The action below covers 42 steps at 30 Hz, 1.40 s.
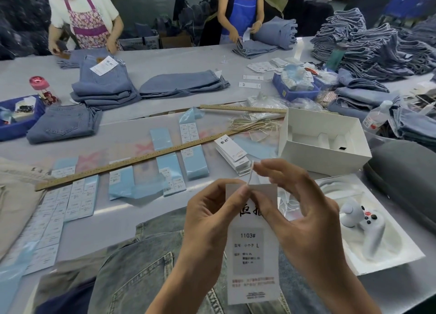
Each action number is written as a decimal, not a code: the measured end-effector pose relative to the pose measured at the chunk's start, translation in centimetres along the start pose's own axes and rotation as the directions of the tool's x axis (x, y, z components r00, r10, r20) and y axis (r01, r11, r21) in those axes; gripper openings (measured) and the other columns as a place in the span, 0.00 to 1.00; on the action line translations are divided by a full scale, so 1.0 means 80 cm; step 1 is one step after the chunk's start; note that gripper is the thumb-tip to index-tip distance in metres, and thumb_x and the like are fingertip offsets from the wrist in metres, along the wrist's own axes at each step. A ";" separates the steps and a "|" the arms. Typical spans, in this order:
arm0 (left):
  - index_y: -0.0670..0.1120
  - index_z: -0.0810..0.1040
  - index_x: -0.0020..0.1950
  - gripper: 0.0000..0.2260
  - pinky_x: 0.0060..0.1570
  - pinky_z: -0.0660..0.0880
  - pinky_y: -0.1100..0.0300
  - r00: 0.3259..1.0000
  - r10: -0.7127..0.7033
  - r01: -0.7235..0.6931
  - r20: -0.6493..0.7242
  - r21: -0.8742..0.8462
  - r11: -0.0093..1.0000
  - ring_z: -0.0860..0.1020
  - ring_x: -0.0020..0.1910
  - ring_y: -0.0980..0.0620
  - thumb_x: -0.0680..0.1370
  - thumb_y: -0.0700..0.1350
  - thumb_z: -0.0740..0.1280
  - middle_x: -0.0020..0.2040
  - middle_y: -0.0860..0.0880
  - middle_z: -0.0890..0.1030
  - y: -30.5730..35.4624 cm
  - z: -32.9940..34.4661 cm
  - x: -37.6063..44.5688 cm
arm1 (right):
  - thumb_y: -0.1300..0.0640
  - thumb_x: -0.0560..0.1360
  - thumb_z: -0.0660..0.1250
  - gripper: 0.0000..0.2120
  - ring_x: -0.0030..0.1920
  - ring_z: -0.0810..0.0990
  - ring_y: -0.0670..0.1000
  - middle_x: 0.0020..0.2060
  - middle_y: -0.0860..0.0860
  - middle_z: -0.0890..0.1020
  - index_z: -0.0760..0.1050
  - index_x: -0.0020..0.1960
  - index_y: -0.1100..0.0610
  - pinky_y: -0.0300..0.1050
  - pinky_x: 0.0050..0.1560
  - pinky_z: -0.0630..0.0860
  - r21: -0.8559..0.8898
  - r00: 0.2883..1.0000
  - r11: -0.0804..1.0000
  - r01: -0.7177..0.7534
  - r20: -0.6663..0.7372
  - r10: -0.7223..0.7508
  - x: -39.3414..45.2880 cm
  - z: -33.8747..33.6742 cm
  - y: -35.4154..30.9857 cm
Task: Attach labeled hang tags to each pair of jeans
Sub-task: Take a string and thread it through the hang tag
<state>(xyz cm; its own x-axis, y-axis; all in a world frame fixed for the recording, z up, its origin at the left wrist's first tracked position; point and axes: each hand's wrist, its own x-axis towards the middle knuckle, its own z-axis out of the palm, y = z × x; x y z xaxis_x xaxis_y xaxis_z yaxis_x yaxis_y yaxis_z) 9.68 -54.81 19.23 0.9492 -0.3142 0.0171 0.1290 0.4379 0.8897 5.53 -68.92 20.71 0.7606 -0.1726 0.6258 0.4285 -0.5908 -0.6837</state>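
Note:
A white hang tag with a grey label reading 1103# L hangs upright in front of me, above a pair of light-wash jeans on the table's near edge. My left hand pinches the tag's top edge. My right hand pinches a thin white string that rises from the tag's top. A stack of blank hang tags lies just beyond my hands. Strips of size stickers on blue backing lie to the left.
A long wooden ruler crosses the table. An open white box and a white tray with a game controller sit to the right. Folded jeans stacks lie further back. Two people stand at the far side, handling jeans.

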 end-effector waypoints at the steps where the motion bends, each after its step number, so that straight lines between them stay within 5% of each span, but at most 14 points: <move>1: 0.41 0.83 0.48 0.13 0.43 0.80 0.52 1.000 -0.009 0.009 -0.007 -0.013 1.000 0.81 0.42 0.44 0.72 0.50 0.76 0.44 0.41 0.84 -0.001 -0.002 0.000 | 0.58 0.73 0.76 0.20 0.59 0.83 0.48 0.58 0.45 0.83 0.77 0.63 0.52 0.48 0.57 0.81 0.030 0.999 0.998 -0.050 0.012 0.049 0.001 0.000 0.000; 6: 0.45 0.85 0.46 0.12 0.41 0.80 0.55 1.000 -0.012 0.012 -0.029 0.001 1.000 0.81 0.40 0.48 0.69 0.51 0.77 0.41 0.44 0.84 -0.004 -0.006 0.000 | 0.50 0.71 0.75 0.16 0.50 0.84 0.50 0.47 0.46 0.84 0.80 0.58 0.50 0.42 0.48 0.81 0.119 0.977 0.971 -0.206 0.076 0.198 0.004 -0.001 0.001; 11: 0.46 0.85 0.44 0.11 0.38 0.80 0.53 0.995 0.045 -0.040 -0.085 0.049 0.998 0.83 0.38 0.47 0.69 0.52 0.77 0.40 0.43 0.85 -0.003 -0.012 0.000 | 0.50 0.69 0.76 0.11 0.43 0.84 0.51 0.43 0.54 0.85 0.83 0.51 0.49 0.50 0.46 0.84 0.365 0.922 0.848 -0.385 0.109 0.371 0.001 -0.003 0.006; 29: 0.45 0.84 0.44 0.09 0.39 0.79 0.62 0.981 0.193 -0.191 -0.001 0.143 0.971 0.83 0.38 0.52 0.67 0.38 0.80 0.40 0.45 0.85 0.008 -0.028 0.000 | 0.60 0.74 0.72 0.09 0.46 0.83 0.48 0.43 0.50 0.85 0.84 0.50 0.48 0.41 0.47 0.82 0.353 0.932 0.873 -0.337 0.258 0.255 0.004 -0.012 0.008; 42: 0.44 0.85 0.46 0.15 0.39 0.79 0.61 1.000 0.015 -0.009 0.016 -0.305 0.952 0.82 0.39 0.52 0.63 0.42 0.84 0.43 0.45 0.84 0.011 -0.048 0.001 | 0.62 0.72 0.71 0.10 0.46 0.83 0.49 0.43 0.53 0.85 0.85 0.49 0.51 0.36 0.48 0.80 0.413 0.902 0.808 -0.419 0.287 0.321 -0.003 -0.011 0.010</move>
<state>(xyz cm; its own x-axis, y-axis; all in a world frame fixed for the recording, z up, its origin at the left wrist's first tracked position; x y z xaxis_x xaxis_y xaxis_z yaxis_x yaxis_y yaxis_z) 10.99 -51.25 18.27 0.9464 -0.3209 0.0375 0.2014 0.6768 0.7081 5.22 -70.05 20.37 0.9641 -0.1194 0.2373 0.2290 -0.0793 -0.9702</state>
